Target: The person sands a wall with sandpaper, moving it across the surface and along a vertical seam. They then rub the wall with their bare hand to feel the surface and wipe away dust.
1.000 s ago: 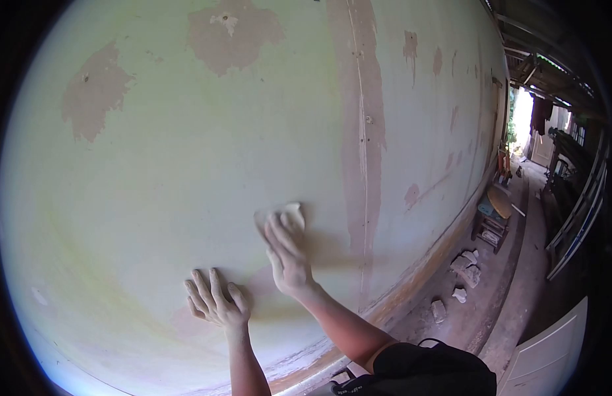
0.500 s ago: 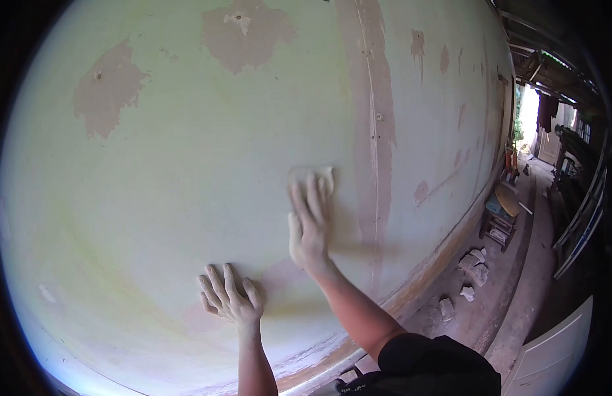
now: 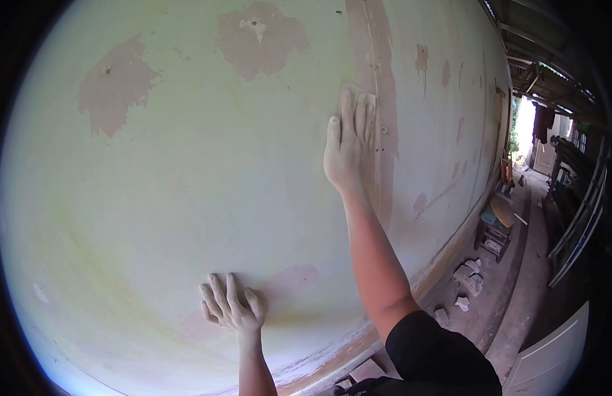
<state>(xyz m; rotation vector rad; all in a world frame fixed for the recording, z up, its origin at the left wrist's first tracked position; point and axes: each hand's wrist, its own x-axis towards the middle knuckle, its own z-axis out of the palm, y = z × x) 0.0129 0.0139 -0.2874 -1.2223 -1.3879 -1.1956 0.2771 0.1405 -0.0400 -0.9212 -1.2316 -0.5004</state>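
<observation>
A pale green wall (image 3: 207, 171) with pinkish-brown patches fills most of the view. My right hand (image 3: 345, 148), dusted white, presses a pale sheet of sandpaper (image 3: 365, 92) against it, just left of the vertical brownish seam (image 3: 387, 86). The sheet lies under the fingers and its upper corner sticks out past them. Lower and to the left, my left hand (image 3: 236, 307) leans on the wall with fingers spread, holding nothing. Beside that hand is a faint pinkish patch (image 3: 296, 280).
To the right, a passage floor (image 3: 527, 241) runs along the wall. Broken pale chunks (image 3: 472, 284) and a small stool-like stand (image 3: 494, 237) sit near the wall's base. A white panel (image 3: 550, 353) leans at the lower right, with long rails (image 3: 583, 231) above it.
My right hand has slid up and to the right with the sandpaper, from mid-wall to beside the seam. My left hand stays in place on the wall. The view has shifted slightly.
</observation>
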